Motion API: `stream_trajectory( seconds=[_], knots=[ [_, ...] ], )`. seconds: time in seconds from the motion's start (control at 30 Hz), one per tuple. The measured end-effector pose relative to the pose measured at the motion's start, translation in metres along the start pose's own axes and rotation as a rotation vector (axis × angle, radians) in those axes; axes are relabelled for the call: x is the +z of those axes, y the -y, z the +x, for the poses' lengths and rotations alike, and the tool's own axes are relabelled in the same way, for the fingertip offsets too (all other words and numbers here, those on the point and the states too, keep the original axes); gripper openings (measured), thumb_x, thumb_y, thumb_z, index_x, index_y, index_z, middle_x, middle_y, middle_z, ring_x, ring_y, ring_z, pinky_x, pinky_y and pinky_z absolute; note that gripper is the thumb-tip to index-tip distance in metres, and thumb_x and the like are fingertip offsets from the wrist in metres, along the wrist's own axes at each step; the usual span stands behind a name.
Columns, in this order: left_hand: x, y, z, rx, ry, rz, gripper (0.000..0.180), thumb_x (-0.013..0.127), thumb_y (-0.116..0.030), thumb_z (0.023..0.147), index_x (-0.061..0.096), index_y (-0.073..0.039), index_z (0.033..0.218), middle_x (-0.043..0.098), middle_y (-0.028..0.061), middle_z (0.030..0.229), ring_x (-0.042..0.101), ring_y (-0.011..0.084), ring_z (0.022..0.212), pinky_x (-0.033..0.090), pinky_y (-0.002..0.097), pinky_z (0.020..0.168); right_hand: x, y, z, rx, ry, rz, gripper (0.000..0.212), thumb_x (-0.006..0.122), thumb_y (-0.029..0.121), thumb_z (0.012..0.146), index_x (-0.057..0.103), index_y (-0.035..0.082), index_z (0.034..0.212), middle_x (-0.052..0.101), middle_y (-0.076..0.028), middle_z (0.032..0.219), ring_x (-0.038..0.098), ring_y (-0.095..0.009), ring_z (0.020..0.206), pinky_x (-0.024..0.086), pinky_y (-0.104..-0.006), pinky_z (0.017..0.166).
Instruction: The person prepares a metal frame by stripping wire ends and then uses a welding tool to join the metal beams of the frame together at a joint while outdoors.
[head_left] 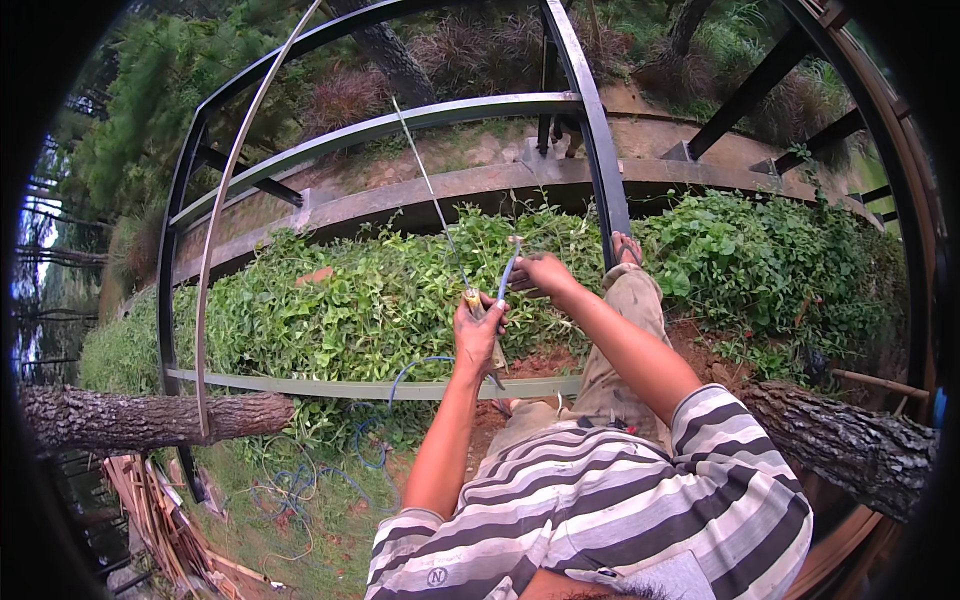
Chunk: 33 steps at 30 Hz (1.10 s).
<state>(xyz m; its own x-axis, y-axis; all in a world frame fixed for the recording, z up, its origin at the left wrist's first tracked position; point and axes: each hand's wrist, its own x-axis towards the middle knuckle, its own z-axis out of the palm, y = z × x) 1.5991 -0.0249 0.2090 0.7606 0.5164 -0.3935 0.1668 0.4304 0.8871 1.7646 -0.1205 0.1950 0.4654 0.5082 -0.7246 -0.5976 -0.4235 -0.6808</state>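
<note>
Above the green ground cover (340, 300), left hand (478, 335) grips a yellow-handled tool (473, 298); right hand (543, 273) pinches a blue cable (508, 275).

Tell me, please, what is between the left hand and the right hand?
In the head view, a short stretch of blue cable runs between the left hand and the right hand. Behind it lie green plants.
</note>
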Motion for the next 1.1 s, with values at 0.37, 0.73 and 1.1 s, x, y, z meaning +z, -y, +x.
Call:
stream_trajectory(
  seconds=[0.37,0.73,1.1],
  knots=[
    [-0.023,0.127,0.135,-0.056,-0.294,0.181,0.017,0.062,0.0,0.09,0.047,-0.005,0.096,0.072,0.0158,0.09,0.062,0.0139,0.059,0.047,0.0258,0.049,-0.152,-0.016,-0.085,-0.337,-0.597,-1.167,0.024,0.069,0.026,0.083,0.07,0.008,0.099,0.071,-0.017,0.104,0.068,-0.035,0.099,0.054,-0.0469,0.087],
    [-0.013,0.208,0.17,-0.092,-0.478,0.111,0.02,0.062,0.005,0.088,0.046,-0.003,0.097,0.07,0.0136,0.084,0.066,0.018,0.059,0.052,0.0289,0.05,-0.17,0.004,-0.081,-0.069,-0.616,-1.163,0.033,0.061,0.026,0.085,0.073,0.007,0.109,0.073,-0.021,0.099,0.069,-0.038,0.096,0.053,-0.0482,0.089],
    [-0.02,0.214,0.189,-0.101,-0.45,0.083,0.023,0.062,0.002,0.09,0.043,-0.007,0.099,0.072,0.0151,0.086,0.064,0.0172,0.059,0.049,0.0272,0.049,-0.171,0.014,-0.074,-0.035,-0.609,-1.187,0.035,0.062,0.027,0.085,0.074,0.007,0.11,0.073,-0.023,0.097,0.069,-0.039,0.095,0.053,-0.0485,0.089]
  ],
)
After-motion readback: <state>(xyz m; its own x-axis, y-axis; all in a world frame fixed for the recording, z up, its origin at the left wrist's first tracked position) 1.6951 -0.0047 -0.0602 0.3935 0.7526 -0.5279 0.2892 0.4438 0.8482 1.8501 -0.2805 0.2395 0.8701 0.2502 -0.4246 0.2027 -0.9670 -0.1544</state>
